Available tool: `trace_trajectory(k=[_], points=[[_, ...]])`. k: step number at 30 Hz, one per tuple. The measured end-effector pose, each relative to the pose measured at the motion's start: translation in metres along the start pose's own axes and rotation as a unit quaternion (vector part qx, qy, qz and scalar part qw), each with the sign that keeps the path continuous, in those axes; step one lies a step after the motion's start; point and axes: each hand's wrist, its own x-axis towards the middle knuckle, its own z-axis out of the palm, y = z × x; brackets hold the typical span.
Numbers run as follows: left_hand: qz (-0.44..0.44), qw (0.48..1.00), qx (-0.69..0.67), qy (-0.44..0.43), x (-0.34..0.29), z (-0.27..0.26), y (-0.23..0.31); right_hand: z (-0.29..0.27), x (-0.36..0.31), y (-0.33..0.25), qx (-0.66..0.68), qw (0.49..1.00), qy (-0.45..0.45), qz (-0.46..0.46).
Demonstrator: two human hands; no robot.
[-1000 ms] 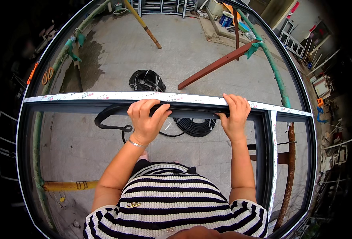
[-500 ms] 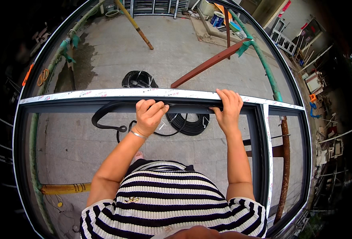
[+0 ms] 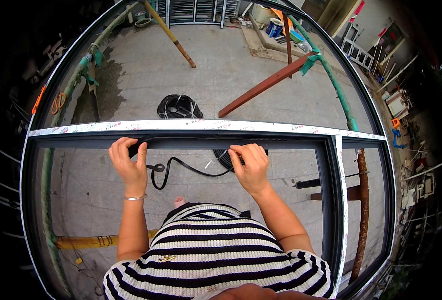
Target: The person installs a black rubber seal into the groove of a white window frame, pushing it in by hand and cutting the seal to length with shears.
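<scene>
One black strip (image 3: 153, 167) hangs at the frame (image 3: 261, 129), clamped in the left hand (image 3: 129, 162); the right hand (image 3: 252, 167) has thumb and finger together, but whether they hold something cannot be told.

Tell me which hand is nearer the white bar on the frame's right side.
Right: the right hand is left of the white bar; the left hand is much farther left.
</scene>
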Motion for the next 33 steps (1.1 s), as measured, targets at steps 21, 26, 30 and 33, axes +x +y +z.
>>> trace_trajectory(k=[21, 26, 30, 33], points=[[0.157, 0.925, -0.145, -0.314, -0.022, -0.048, 0.021, 0.023, 0.014, 0.013, -0.077, 0.997, 0.010, -0.029], [0.164, 0.939, -0.112, -0.283, -0.015, -0.048, 0.015, 0.024, 0.016, 0.012, -0.071, 0.997, 0.010, -0.026], [0.155, 0.955, -0.057, -0.247, -0.003, -0.041, 0.006, 0.023, 0.015, 0.010, -0.077, 0.997, 0.006, -0.024], [0.100, 0.971, -0.062, -0.209, 0.010, -0.026, 0.004, 0.026, 0.014, 0.010, -0.095, 0.995, 0.012, -0.025]])
